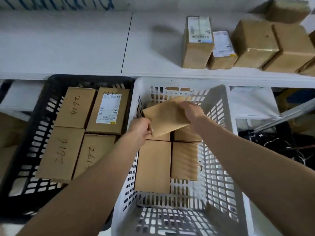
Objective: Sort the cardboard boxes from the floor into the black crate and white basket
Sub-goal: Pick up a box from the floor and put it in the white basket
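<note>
A plain brown cardboard box (166, 116) hangs tilted inside the white basket (226, 126). My left hand (140, 127) grips its near left corner and my right hand (191, 111) grips its far right edge. Under it, several plain boxes (153, 166) lie flat on the basket's floor. The black crate (32, 145) stands to the left of the basket and holds several boxes (75, 107), some with handwritten numbers, one with a white label.
A white surface (85, 45) runs behind both containers, with several more cardboard boxes (197, 46) standing on it at the right. A tangle of cables (281, 147) lies on the floor to the right of the basket.
</note>
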